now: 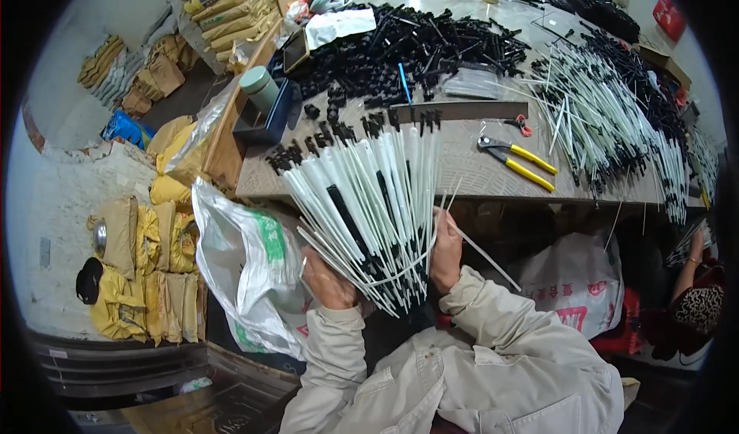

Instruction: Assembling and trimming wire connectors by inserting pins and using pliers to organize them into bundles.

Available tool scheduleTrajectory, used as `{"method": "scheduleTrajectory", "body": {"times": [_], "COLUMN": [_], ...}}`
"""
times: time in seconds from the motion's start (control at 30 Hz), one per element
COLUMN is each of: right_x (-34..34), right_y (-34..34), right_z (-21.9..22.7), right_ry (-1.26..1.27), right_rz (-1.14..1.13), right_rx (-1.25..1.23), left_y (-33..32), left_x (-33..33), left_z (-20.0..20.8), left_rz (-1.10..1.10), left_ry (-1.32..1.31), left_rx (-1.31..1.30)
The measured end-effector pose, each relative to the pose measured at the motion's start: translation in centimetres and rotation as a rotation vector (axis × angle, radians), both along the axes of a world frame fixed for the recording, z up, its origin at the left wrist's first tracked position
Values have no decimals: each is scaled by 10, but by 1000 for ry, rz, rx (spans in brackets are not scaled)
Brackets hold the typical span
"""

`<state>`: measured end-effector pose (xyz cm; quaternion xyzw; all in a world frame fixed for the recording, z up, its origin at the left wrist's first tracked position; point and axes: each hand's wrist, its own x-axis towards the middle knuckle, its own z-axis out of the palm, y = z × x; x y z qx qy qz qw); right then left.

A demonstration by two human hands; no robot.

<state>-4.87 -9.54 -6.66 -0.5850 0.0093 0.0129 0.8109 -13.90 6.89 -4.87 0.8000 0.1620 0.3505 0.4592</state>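
A thick, fanned-out bundle of thin white rods with black end pieces (368, 203) stands in front of me, its upper ends reaching over the table edge. Around its lower part runs a thin pale strip (385, 280). My left hand (329, 282) is curled against the bundle's lower left side. On the other side, my right hand (446, 253) is closed at the bundle's edge, and a long pale strip end (489, 258) slants down to the right from near its fingers. What the inner fingertips do is partly hidden by the rods.
Yellow-handled pliers (517, 161) and a flat metal bar (458, 111) lie on the table. Black parts (416, 45) are heaped behind, and more white rods (604, 118) at right. A white sack (245, 268) stands at my left. Another person's arm (687, 268) shows at far right.
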Motion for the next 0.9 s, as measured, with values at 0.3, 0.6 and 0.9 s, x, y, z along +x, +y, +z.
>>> {"method": "scheduleTrajectory", "body": {"times": [0.3,0.6,0.9], "right_x": [7,14,30], "right_y": [-5,1,4], "right_z": [2,-112,-48], "right_ry": [-220,313,-753], "right_rz": [37,205,170], "right_rx": [-210,539,309], "left_y": [-2,-35,-58], "left_x": [17,-20,-26], "left_z": [-34,-17,19], "left_rz": [-1106,-758,-598], "left_ry": [-673,-724,-725], "left_rx": [-2061,-2161,-2216]}}
